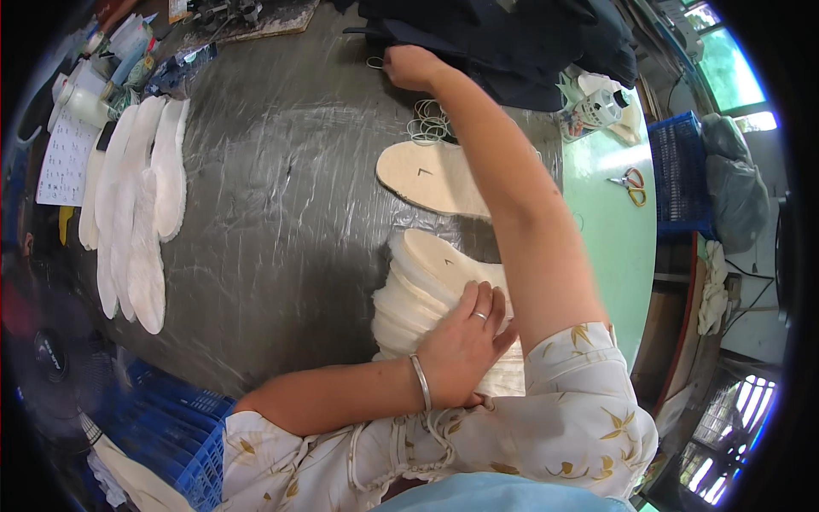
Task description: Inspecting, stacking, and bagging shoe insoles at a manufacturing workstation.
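Note:
My left hand point(465, 337) lies on a thick stack of cream fleece insoles point(394, 311) close to my body, fingers stretched over the top one. My right arm reaches across the table. At the far side, beside dark cloth point(499, 47), my right hand point(411, 68) is closed, and a thin pale loop like an elastic band point(374, 62) sticks out at its fingertips. Several similar bands point(429, 124) lie in a tangle nearer to me. Just beyond the stack is a flat insole point(426, 175) with a small dark mark, partly hidden by my right forearm.
White fleecy insoles point(128, 196) lie in overlapping rows at the left, beside a written sheet point(66, 158). On the green surface at the right are scissors point(633, 186) and a bottle point(590, 115). Blue crates point(680, 166) and a fan point(53, 358) stand around the table.

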A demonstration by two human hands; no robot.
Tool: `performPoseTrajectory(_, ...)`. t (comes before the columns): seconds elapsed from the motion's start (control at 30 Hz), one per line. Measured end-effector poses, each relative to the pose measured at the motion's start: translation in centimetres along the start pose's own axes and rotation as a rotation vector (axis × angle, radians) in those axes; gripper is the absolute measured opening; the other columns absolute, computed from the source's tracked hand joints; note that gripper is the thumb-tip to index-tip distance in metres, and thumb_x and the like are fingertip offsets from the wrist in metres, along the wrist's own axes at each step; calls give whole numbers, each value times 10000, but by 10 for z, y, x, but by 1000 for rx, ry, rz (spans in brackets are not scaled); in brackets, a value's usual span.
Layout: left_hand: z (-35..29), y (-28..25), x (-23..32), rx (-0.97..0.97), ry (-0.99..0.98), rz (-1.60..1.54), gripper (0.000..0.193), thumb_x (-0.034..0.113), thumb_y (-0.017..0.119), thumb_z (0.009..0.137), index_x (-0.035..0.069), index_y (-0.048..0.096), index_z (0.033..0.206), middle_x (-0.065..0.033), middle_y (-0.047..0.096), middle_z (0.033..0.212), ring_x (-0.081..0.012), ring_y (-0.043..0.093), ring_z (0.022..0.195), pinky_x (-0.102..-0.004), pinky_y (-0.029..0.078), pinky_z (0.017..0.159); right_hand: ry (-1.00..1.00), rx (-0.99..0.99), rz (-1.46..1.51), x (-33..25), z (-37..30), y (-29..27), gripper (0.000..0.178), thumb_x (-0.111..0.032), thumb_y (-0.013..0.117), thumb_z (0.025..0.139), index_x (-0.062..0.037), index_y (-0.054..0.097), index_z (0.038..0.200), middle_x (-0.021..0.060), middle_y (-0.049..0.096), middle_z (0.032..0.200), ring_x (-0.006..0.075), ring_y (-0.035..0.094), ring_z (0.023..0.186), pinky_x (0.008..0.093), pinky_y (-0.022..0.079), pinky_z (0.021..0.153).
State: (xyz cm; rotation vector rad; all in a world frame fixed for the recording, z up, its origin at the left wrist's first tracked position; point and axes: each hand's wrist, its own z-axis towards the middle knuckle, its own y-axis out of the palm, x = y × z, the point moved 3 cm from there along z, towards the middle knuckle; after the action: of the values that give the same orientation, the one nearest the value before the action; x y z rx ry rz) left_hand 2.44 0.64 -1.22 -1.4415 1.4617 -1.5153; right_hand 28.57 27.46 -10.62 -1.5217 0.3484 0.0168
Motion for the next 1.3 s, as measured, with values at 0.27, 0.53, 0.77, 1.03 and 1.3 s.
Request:
performPoseTrajectory(0.27,-5,-1,-2,88,-1,-28,1017,672,662,689,20,377,1416,-307,411,1355,-430,377,1263,-504,193,1109,90,87,-183,97,-55,-53,235,-159,529,846,-6,688,927,249,664,974,384,641,965,465,507,865)
performPoseTrajectory(0.53,-5,-1,-3,123,-15,-3,1009,683,654,680,24,403,1401,-304,423,1337,-427,389,1238,-504,201,1096,74,-123,-197,85,-53,-49,247,-206,622,783,4,708,881,237,675,936,379,648,948,451,522,855)
performPoseTrajectory(0.77,-5,-1,1,115,-6,-47,1014,648,689,665,23,391,1407,-310,408,1338,-428,378,1243,-507,215,1092,129,-92,-322,84,-67,-45,267,-159,637,737,11,698,934,230,672,981,389,647,917,447,526,843)
performPoseTrajectory(1.03,3,1,7,47,-94,3,1152,610,744,587,79,272,1495,-339,322,1433,-445,412,1213,-470,277,1030,235,-100,952,52,-179,-114,130,-168,586,880,-62,533,828,40,645,767,63,545,596,227,500,564)
performPoseTrajectory(1.3,2,-1,19,31,-129,-56,1181,492,791,527,120,234,1499,-337,385,1363,-495,410,1221,-508,244,1086,442,229,839,50,-424,-119,152,-213,570,931,-67,541,899,-50,480,694,34,436,574,221,412,518)
